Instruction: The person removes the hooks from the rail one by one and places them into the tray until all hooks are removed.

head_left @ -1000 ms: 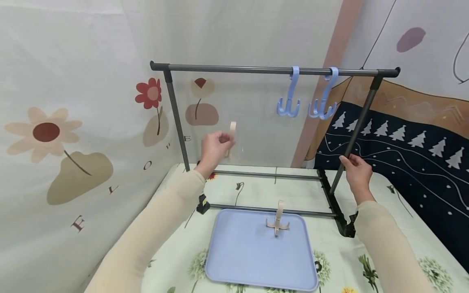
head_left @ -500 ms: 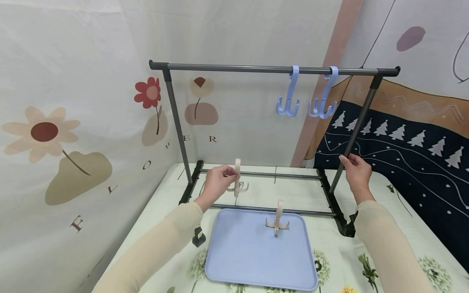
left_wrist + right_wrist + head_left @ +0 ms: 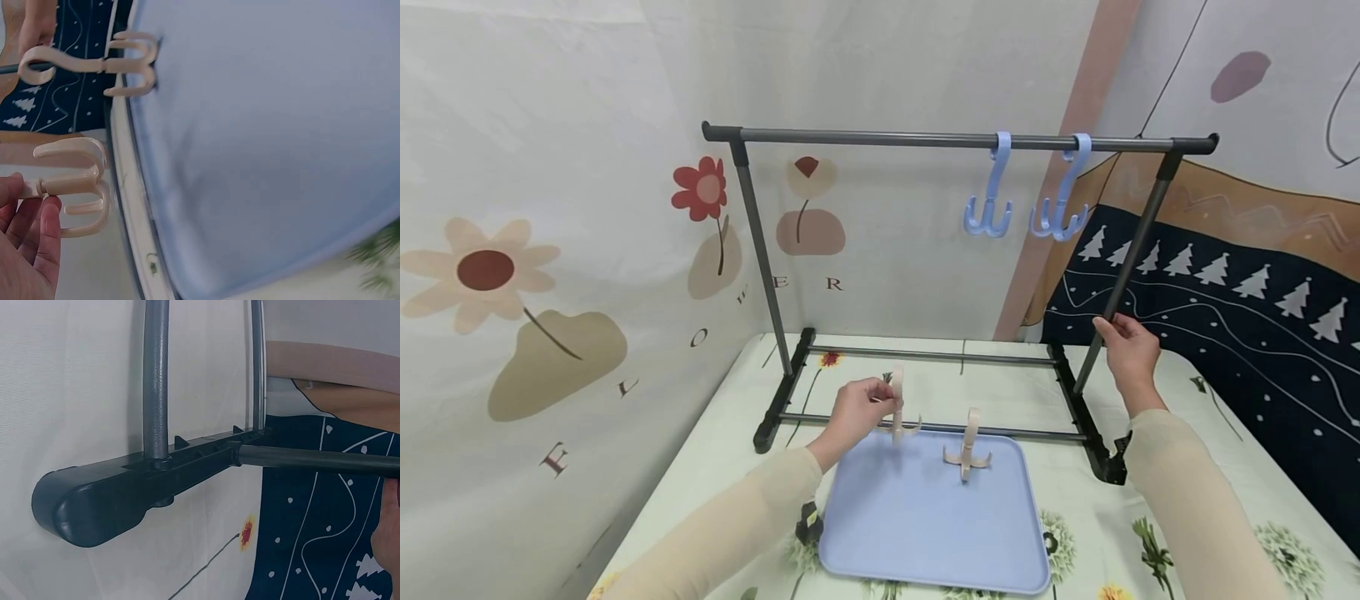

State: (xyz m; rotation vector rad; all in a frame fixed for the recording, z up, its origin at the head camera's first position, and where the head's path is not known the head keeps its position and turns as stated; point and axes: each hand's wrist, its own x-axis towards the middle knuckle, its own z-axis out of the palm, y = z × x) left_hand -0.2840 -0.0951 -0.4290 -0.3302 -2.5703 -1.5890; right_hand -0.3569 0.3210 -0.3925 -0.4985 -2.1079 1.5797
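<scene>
My left hand (image 3: 859,417) pinches a beige multi-prong hook (image 3: 897,408) by its stem, above the back edge of a blue tray (image 3: 925,525). In the left wrist view the held hook's prongs (image 3: 75,181) show clearly, while the fingers hide part of the stem. A second beige hook (image 3: 967,450) stands upright on the tray, right of the held one. My right hand (image 3: 1131,358) grips the right upright post (image 3: 1120,287) of a dark metal rack. Two blue hooks (image 3: 990,187) hang from the right part of the rack's top bar (image 3: 865,138).
The rack's base, with its black right foot (image 3: 1078,417) and left foot (image 3: 782,400), stands behind the tray on a flowered tablecloth (image 3: 692,508). Printed curtains (image 3: 587,100) hang behind and to the left, close to the rack.
My left hand has come down and toward me with the beige hook, from in front of the curtain to the tray's back edge. The right hand keeps its grip on the post.
</scene>
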